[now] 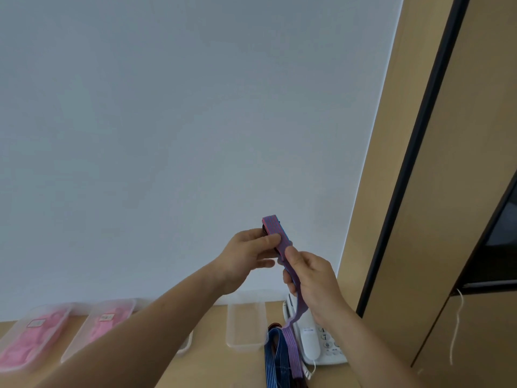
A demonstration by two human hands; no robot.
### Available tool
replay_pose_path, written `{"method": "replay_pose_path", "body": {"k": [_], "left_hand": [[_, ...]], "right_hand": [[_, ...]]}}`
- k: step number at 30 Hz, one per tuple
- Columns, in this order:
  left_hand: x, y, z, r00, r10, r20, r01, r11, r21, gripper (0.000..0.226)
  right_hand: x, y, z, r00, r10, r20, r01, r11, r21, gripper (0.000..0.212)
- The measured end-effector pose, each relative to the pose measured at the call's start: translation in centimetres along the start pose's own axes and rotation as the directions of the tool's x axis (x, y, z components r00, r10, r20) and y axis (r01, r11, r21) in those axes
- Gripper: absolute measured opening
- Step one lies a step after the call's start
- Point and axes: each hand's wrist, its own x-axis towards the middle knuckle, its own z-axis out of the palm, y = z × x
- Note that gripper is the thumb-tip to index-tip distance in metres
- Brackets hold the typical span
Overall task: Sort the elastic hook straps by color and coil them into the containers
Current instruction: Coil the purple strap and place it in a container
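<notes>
A purple-and-pink striped elastic strap (275,229) is held up in front of the white wall. My left hand (247,257) grips its partly wound end, thumb on top. Just below, my right hand (312,281) pinches the strap, whose loose tail hangs down to the desk. More straps, blue (272,357) and purple, lie in a heap on the desk below my right hand. An empty clear container (244,326) stands left of that heap. Two clear containers with pink contents (33,340) (103,326) sit at the far left.
A white desk telephone (316,343) lies right of the strap heap, against the wall. A wooden cabinet (419,191) with a dark edge fills the right side; a white string (457,326) hangs from it. My left forearm crosses over another container.
</notes>
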Motion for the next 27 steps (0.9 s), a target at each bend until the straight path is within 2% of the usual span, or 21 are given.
{"method": "replay_pose_path", "body": {"k": [5,8,10,12,16,19,23,27], "left_hand": [[-0.2,0.4,0.1,0.995,0.092,-0.041,-0.086,0.988,0.127,0.023],[-0.2,0.5,0.3,0.972,0.223,-0.078,-0.182,0.918,0.352,0.014],[-0.2,0.3,0.4,0.946,0.319,-0.056,-0.247,0.821,0.515,0.009],[-0.4,-0.2,0.3,0.916,0.400,0.023,-0.334,0.731,0.595,0.006],[-0.4,-1.3,0.2,0.818,0.550,0.170,-0.472,0.472,0.744,0.019],[-0.4,-1.5,0.0,0.727,0.656,0.203,-0.504,0.309,0.806,0.025],[-0.1,-1.9,-0.4,0.611,0.700,0.369,-0.550,0.041,0.834,0.045],[0.6,-2.6,-0.6,0.539,0.745,0.394,-0.482,-0.111,0.869,0.050]], "right_hand": [[0.0,0.3,-0.2,0.998,0.043,-0.043,-0.044,0.999,-0.022,0.044],[0.0,0.4,-0.3,0.997,0.069,-0.027,-0.069,0.998,-0.007,0.049],[-0.1,0.2,-0.4,0.997,0.079,-0.025,-0.078,0.997,0.014,0.049],[-0.1,0.0,-0.3,0.996,0.088,-0.022,-0.087,0.995,0.041,0.052],[-0.2,-0.4,-0.4,0.992,0.125,-0.002,-0.124,0.986,0.107,0.063],[-0.2,-0.5,-0.4,0.990,0.142,0.012,-0.142,0.981,0.134,0.068],[-0.1,-0.5,-0.2,0.990,0.140,0.010,-0.140,0.981,0.131,0.065],[-0.1,-0.2,-0.1,0.990,0.142,0.002,-0.140,0.977,0.158,0.059]]}}
